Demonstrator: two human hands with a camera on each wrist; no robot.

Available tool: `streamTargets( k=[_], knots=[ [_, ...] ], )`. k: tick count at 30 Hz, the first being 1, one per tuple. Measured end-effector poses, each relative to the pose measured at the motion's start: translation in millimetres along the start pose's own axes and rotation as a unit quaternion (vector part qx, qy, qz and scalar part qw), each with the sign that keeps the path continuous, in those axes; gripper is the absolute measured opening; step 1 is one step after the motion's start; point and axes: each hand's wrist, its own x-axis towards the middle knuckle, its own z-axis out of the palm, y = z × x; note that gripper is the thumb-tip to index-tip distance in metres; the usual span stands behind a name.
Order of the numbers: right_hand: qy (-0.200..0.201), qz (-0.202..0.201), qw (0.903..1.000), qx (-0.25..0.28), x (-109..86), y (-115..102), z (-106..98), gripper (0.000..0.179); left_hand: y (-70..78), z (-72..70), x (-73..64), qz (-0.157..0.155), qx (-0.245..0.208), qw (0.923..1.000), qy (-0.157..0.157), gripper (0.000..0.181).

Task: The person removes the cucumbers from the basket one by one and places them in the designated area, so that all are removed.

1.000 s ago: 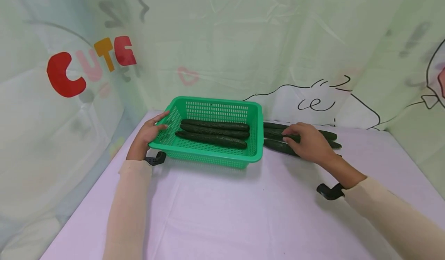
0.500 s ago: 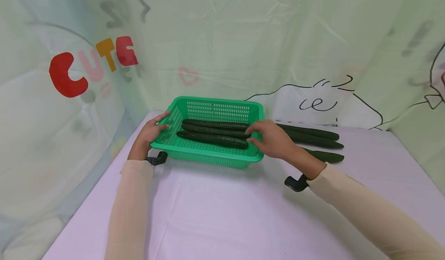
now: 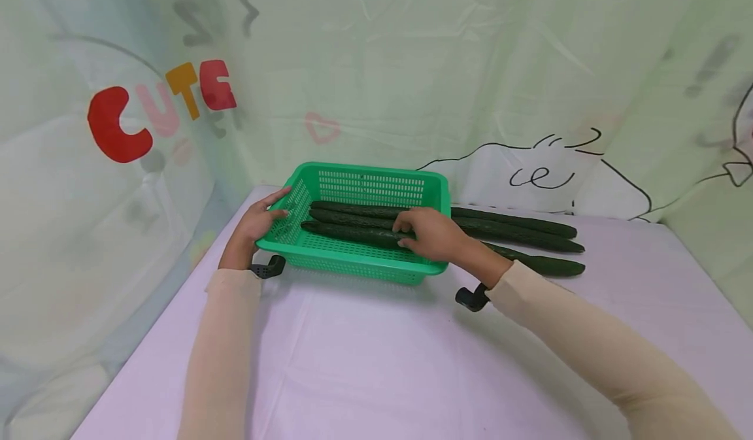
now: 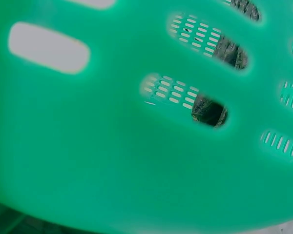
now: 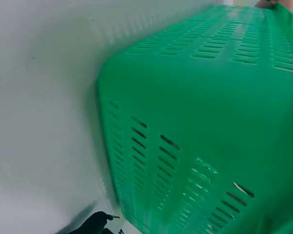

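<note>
A green plastic basket (image 3: 347, 260) with slotted walls stands on the cloth, holding three long dark cucumbers side by side. My left hand (image 3: 254, 223) grips its left rim, the thumb reaching inside. My right hand (image 3: 434, 234) reaches over the right rim, its curled fingers and thumb around the right end of the front cucumber (image 3: 353, 233). That end is hidden under the hand. In the left wrist view the basket wall (image 4: 102, 146) fills the picture, with cucumber ends dark behind its slots. The right wrist view shows the basket's outer side (image 5: 185, 92), without the right hand.
Three more cucumbers lie right of the basket: two at the back (image 3: 518, 233) close together, one nearer the front (image 3: 547, 265), partly behind my right forearm. A pale lilac cloth (image 3: 365, 361) covers the table. A printed curtain (image 3: 376, 67) hangs behind.
My right hand has moved left from the cucumbers outside, across the right rim and down onto the front cucumber in the basket. My left hand stays on the left rim.
</note>
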Motion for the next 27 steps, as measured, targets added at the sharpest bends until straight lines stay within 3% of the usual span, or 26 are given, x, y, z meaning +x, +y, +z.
streamTargets(
  k=[8, 13, 17, 21, 27],
  knots=[
    [-0.018, 0.008, 0.9998, -0.004, 12.3, -0.9, 6.1, 0.026, -1.9, -0.2, 4.9, -0.005, -0.002, 1.0, 0.0, 0.058],
    [-0.038, 0.005, 0.9992, -0.013, 17.5, -0.6, 11.5, 0.027, -16.5, -2.9, 19.8, -0.001, -0.007, 1.0, 0.003, 0.058],
    [-0.069, 0.028, 0.9966, -0.035, 21.4, -3.2, 13.6, 0.032, -27.5, -4.8, 28.4, 0.005, 0.001, 1.0, 0.007, 0.057],
    [-0.098, 0.053, 0.9926, -0.048, 26.2, -6.8, 16.3, 0.036, -31.4, -5.5, 30.0, 0.008, 0.0, 0.9999, 0.011, 0.057],
    [-0.107, 0.064, 0.9888, -0.083, 29.3, -7.8, 24.6, 0.038, -25.7, -3.4, 26.4, 0.001, -0.01, 0.9999, 0.006, 0.057]
  ],
)
